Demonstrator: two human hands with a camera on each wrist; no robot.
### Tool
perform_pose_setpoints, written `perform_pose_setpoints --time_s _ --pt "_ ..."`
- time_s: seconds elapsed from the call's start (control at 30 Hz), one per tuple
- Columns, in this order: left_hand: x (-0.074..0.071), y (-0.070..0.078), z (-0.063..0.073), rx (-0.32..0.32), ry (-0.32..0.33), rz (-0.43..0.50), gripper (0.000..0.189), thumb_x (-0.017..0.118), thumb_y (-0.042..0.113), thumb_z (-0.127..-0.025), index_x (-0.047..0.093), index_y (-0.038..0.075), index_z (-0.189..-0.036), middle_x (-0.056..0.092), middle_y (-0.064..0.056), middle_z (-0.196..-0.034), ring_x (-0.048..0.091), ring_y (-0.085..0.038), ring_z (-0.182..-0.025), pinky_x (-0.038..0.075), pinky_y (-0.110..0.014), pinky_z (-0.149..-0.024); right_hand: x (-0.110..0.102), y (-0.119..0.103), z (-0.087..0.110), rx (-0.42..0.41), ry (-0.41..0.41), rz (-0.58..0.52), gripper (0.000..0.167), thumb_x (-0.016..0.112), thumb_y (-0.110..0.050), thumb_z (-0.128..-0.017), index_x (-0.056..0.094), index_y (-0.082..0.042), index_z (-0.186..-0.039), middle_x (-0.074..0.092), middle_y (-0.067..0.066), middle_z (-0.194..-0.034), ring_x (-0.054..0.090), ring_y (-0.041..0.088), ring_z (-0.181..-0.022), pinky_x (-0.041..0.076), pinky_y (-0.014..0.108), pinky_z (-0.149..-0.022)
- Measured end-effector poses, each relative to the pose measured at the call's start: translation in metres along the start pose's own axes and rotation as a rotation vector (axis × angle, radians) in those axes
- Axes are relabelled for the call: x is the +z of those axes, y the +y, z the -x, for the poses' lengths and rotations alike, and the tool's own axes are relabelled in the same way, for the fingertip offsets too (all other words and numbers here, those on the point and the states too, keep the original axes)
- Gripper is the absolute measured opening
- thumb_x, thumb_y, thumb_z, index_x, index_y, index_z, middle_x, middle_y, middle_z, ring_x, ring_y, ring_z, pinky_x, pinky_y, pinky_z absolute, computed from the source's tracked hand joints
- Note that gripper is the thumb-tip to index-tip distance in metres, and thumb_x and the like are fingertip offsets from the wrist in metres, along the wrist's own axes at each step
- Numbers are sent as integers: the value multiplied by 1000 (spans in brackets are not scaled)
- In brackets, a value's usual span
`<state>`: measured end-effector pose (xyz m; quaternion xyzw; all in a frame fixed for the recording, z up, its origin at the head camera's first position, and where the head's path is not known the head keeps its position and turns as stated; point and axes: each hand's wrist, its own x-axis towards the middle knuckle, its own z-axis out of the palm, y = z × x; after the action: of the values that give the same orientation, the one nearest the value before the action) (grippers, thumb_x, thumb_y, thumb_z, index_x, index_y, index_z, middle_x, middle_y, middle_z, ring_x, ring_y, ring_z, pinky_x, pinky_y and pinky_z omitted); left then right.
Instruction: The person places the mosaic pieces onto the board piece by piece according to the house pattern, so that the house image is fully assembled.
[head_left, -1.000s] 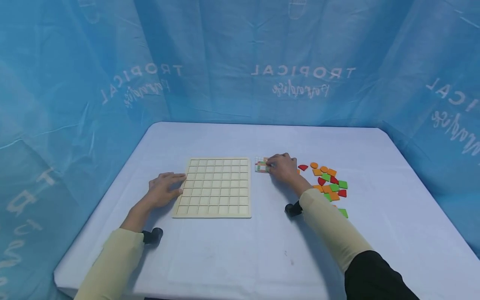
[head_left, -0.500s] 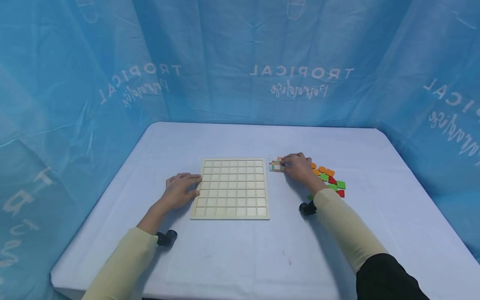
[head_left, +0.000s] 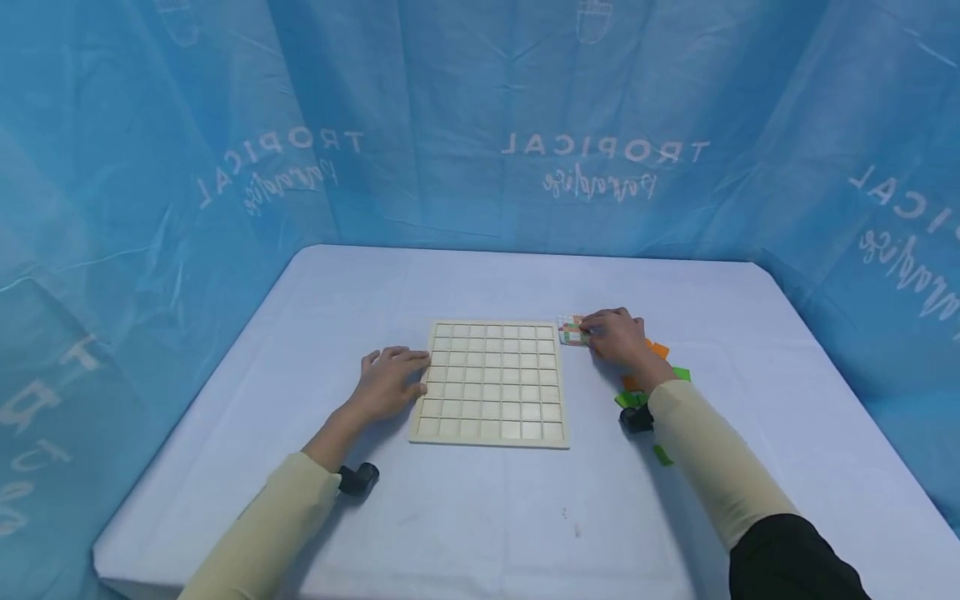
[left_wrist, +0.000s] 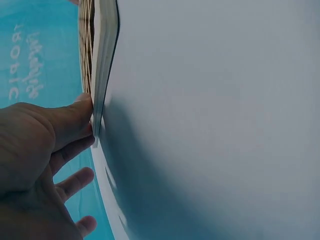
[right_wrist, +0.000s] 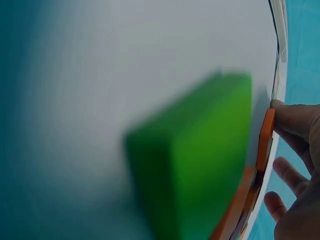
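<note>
My left hand (head_left: pixel 390 385) touches the left edge of a cream grid board (head_left: pixel 491 383) with its fingertips and thumb, the fingers fairly straight. The left wrist view shows the thumb and forefinger against the edge of the board (left_wrist: pixel 104 55). The fingertips of my right hand (head_left: pixel 618 342) rest on a small printed card (head_left: pixel 567 330) just right of the board's upper right corner and cover part of it. Close to the right wrist camera lies a blurred green tile (right_wrist: pixel 210 155), with an orange tile (right_wrist: pixel 266 137) by the thumb.
Several tiles lie under and beside the right forearm, among them an orange tile (head_left: pixel 660 350) and a green tile (head_left: pixel 662 455); the arm hides others. A white cloth covers the table (head_left: pixel 465 517). A blue printed curtain (head_left: pixel 450 125) surrounds it.
The board and the card have slid to the right, along with both hands. My right hand and forearm now cover more of the loose tiles.
</note>
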<state>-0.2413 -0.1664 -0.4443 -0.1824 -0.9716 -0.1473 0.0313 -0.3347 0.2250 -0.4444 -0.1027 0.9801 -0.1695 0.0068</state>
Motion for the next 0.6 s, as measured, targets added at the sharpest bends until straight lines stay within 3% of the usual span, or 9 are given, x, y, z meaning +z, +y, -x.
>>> perform_pose_setpoints --time_s 0.23,0.6 --pt "-1 15 -2 -8 -23 -27 49 67 27 -91 56 7 -134 51 -9 -139 36 -33 -131 14 -60 -105 -7 12 3 11 -26 -15 30 58 -10 -93 68 -7 -121 56 12 -133 34 38 -128 21 60 -96" --pt "1 22 -6 -24 -42 -19 49 66 27 -91 55 8 -135 51 -8 -139 34 -31 -133 12 -59 -107 -8 25 4 46 -23 -21 32 58 -13 -93 67 -8 -123 54 13 -135 33 36 -128 22 57 -96"
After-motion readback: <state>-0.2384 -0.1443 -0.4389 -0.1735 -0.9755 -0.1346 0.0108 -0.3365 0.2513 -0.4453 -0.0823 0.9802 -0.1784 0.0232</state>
